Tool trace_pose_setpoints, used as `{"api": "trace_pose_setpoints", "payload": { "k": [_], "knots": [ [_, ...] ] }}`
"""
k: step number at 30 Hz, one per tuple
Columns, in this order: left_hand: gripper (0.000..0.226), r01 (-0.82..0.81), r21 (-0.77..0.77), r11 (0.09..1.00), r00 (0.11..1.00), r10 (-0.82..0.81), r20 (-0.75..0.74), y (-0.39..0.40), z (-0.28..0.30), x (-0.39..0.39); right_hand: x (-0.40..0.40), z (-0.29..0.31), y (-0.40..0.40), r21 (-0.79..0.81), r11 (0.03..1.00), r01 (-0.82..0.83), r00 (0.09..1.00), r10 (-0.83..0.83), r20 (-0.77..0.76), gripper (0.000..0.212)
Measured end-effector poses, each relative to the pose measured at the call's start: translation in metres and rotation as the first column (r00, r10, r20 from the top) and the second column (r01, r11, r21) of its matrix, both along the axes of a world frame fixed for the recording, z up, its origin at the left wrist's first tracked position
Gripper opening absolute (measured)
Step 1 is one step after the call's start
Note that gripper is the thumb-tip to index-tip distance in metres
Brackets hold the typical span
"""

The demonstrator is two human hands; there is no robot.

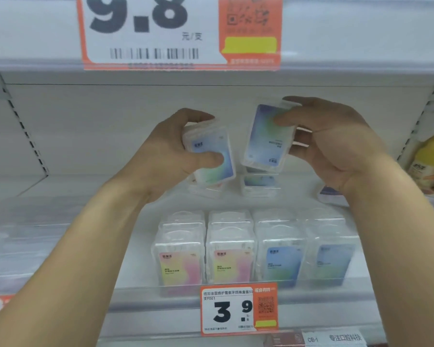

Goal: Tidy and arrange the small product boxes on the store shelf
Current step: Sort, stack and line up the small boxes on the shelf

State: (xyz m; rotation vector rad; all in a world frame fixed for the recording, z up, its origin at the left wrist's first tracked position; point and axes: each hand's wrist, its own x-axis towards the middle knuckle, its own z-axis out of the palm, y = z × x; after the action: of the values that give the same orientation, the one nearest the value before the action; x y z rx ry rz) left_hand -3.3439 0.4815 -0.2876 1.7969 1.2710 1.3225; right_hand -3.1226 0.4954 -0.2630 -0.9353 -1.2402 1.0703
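My left hand [171, 151] grips a clear plastic box with a blue-green label [212, 156], held above the shelf. My right hand [336, 144] holds a second blue-labelled box [267, 136], tilted and upside down, thumb on its face. Both boxes hover over the back of the white shelf [85, 221]. Below them more blue boxes [259, 184] lie loose on the shelf. At the shelf front stand rows of upright boxes: two pink-yellow rows [178, 266] on the left, two blue rows [283, 264] on the right.
A price tag reading 3.9 [238, 309] hangs on the shelf's front rail. A large 9.8 tag [161, 28] is on the shelf above. Yellow packets [429, 164] stand at the right edge. Another box [330, 194] lies behind my right wrist.
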Motion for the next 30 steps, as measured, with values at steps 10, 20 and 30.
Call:
{"api": "trace_pose_setpoints", "payload": {
  "k": [10,20,30],
  "knots": [
    [0.05,-0.12,-0.021,0.993,0.992,0.119,-0.031,-0.002,0.003,0.005,-0.001,-0.004,-0.005,-0.094,0.995,0.041,0.975,-0.061,-0.214,0.052],
    [0.066,-0.045,-0.097,0.994,0.997,0.051,0.064,-0.007,0.011,0.006,-0.019,-0.017,-0.012,-0.034,0.997,-0.071,0.995,0.069,-0.068,0.052],
    [0.04,-0.001,0.101,0.995,0.998,-0.004,0.055,-0.006,0.008,0.028,0.022,-0.009,-0.008,0.177,0.969,-0.171,0.777,0.022,0.629,0.084]
  ]
}}
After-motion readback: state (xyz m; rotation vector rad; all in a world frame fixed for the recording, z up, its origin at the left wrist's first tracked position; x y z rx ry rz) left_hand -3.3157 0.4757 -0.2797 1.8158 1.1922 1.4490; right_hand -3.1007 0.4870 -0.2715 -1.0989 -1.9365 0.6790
